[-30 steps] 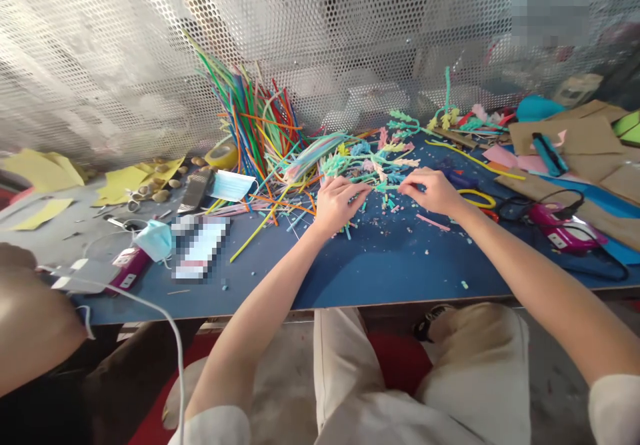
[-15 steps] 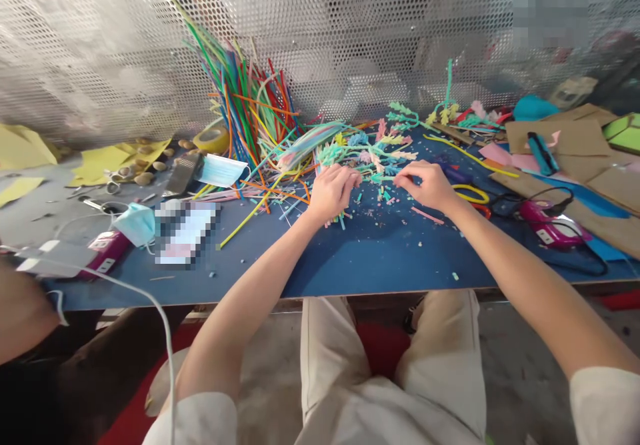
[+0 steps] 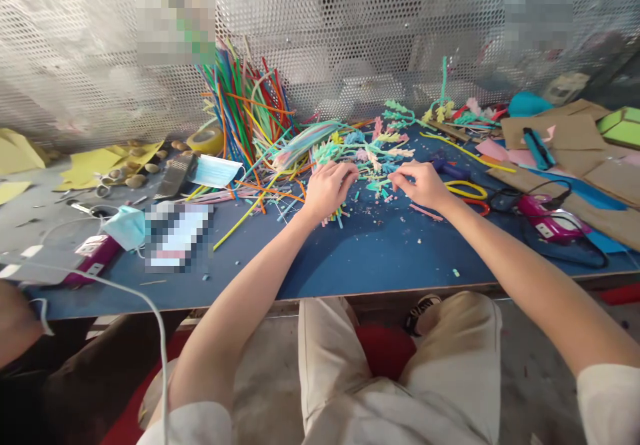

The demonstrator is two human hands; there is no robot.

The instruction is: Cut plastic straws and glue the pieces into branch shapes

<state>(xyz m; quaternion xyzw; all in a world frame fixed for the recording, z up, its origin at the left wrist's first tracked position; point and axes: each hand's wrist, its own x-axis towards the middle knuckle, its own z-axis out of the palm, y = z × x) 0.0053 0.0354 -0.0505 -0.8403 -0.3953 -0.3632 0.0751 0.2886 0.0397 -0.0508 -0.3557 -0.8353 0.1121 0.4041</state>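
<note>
My left hand [image 3: 329, 188] is closed, fingers bent and pointing right, just in front of a heap of pastel fuzzy pipe-cleaner sprigs [image 3: 373, 155]. Whatever its fingertips hold is hidden. To its right, my right hand [image 3: 420, 184] is closed in a pinch, thumb against fingers. A short teal pipe-cleaner piece [image 3: 379, 185] shows by its fingertips; I cannot tell whether it is gripped. Small cut scraps [image 3: 367, 213] lie scattered on the blue tabletop [image 3: 365, 258] below both hands. Short pipe-cleaner ends [image 3: 339, 217] stick out beside my left wrist.
Long coloured pipe cleaners [image 3: 245, 105] lean on the perforated metal panel [image 3: 350, 25]. To the left are a face mask [image 3: 217, 170], yellow tape [image 3: 205, 140] and a blurred-out phone [image 3: 180, 235]. Rightward lie cardboard [image 3: 555, 132], a pink power strip [image 3: 550, 218] and cables. Another person's arm [image 3: 17, 322] shows at far left.
The view has shifted slightly. My right hand has come a little nearer my left, and the fingers of my left hand look flatter. Both hands stay closed beside the sprigs.
</note>
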